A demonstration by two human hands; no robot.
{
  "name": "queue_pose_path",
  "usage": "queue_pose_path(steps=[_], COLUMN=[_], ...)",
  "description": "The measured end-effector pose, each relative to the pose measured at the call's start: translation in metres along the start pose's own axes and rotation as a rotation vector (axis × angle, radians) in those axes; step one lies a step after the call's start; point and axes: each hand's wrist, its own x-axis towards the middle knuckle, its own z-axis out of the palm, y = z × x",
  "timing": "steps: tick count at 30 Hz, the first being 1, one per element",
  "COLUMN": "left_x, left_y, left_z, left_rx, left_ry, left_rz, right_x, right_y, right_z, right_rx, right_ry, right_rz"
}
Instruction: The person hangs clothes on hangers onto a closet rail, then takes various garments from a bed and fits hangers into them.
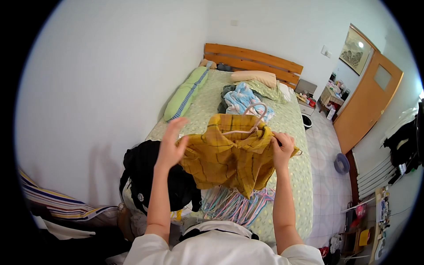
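1. Yellow plaid shirt [229, 157] held up over the bed [298, 198], in front of the wearer; pale hanger [255, 127] at its collar, hook upward.
2. Right hand [283, 149]: thumb and fingers pinching the shirt near its right shoulder.
3. Left hand [170, 148]: fingers extended and apart from thumb, somewhat blurred, at the shirt's left edge. Cannot tell whether the thumb touches cloth.
4. Pile of pastel hangers [236, 206] on the bed below; shirt hem covers its far side from view.
5. Black bag [143, 170] at the near left of the bed, left forearm crossing in front of it.
6. Beyond the shirt: crumpled blue-and-white cloth [240, 98], partly hidden by the hanger hook; peach pillow [254, 78] near the wooden headboard [247, 56].
7. Green bolster [187, 93] along the wall side.
8. Floor, right of bed: purple basin [341, 164], dark bin [307, 122] close beside the bed; wooden door [369, 99] standing ajar.
9. Striped cloth [66, 204], lower left, well apart from the shirt.
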Motion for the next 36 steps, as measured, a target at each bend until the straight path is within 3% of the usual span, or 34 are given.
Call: queue_pose_path(steps=[4,7,11,12,15,16,19,20,23,24,28,32,36], left_x=[0.011,0.01,-0.008,-0.015,-0.027,-0.029,-0.035,-0.036,-0.04,-0.043,-0.055,-0.065,-0.059], left_y=[0.041,0.024,0.009,0.004,-0.009,-0.011,-0.015,-0.014,-0.017,-0.021,-0.041,-0.053,-0.049], left_z=[0.026,0.029,0.023,0.022,0.018,0.015,0.003,-0.001,-0.015,-0.02,-0.035,-0.041,-0.054], left_rx=[-0.021,0.037,0.15,0.143,0.136,0.144,0.139,0.133,0.138,0.131,0.077,-0.023,-0.274], left_ry=[-0.194,-0.391,-0.374,-0.316,-0.203,-0.211,-0.267,-0.29,-0.332,-0.326,-0.312,-0.321,-0.557], left_rz=[0.169,-0.039,0.005,0.076,0.231,0.248,0.29,0.303,0.324,0.272,0.111,0.002,-0.369], right_x=[-0.003,-0.009,-0.02,-0.024,-0.024,-0.019,-0.009,-0.008,-0.005,-0.019,-0.044,-0.069,-0.087], right_y=[-0.023,-0.033,-0.044,-0.043,-0.048,-0.05,-0.077,-0.07,-0.081,-0.071,-0.069,-0.071,-0.07], right_z=[-0.001,-0.006,-0.013,-0.015,-0.016,-0.013,0.004,0.015,0.035,0.047,0.063,0.073,0.076], right_rx=[0.008,0.007,0.058,0.092,0.612,0.745,0.599,0.534,0.475,0.788,1.155,1.297,1.244], right_ry=[-0.024,-0.065,-0.116,-0.214,-0.507,-0.586,-0.69,-0.901,-1.124,-1.043,-0.718,-0.714,-0.75], right_rz=[0.028,0.075,0.096,0.131,0.618,0.638,0.955,0.755,0.713,0.951,1.389,1.379,1.382])
